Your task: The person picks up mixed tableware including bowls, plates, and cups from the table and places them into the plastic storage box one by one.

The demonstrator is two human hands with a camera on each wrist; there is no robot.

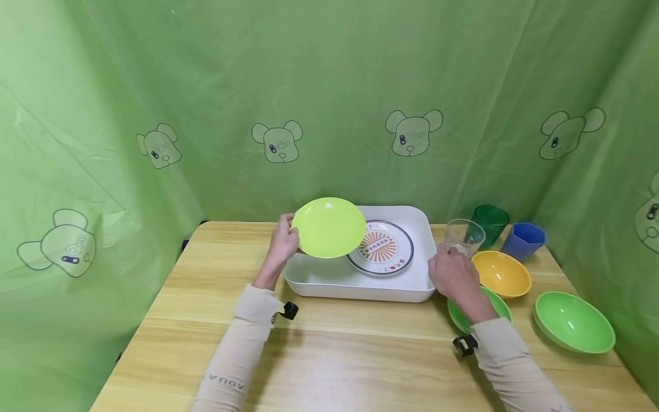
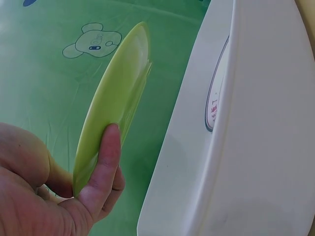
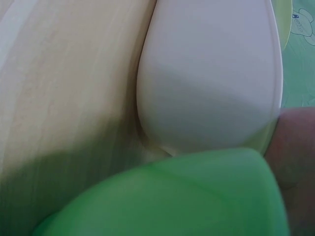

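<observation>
My left hand grips a yellow-green plate by its left edge, raised over the left part of a white tray. In the left wrist view the thumb and fingers pinch the plate's rim. A white plate with a red and orange printed pattern lies in the tray. My right hand is at the tray's right rim, just in front of a clear glass. Its fingertips are hidden, so whether it holds the rim or the glass is unclear. A green bowl sits under the right wrist.
Right of the tray stand a dark green cup, a blue cup, an orange bowl and a larger green bowl. Green curtains close off the back and sides of the wooden table.
</observation>
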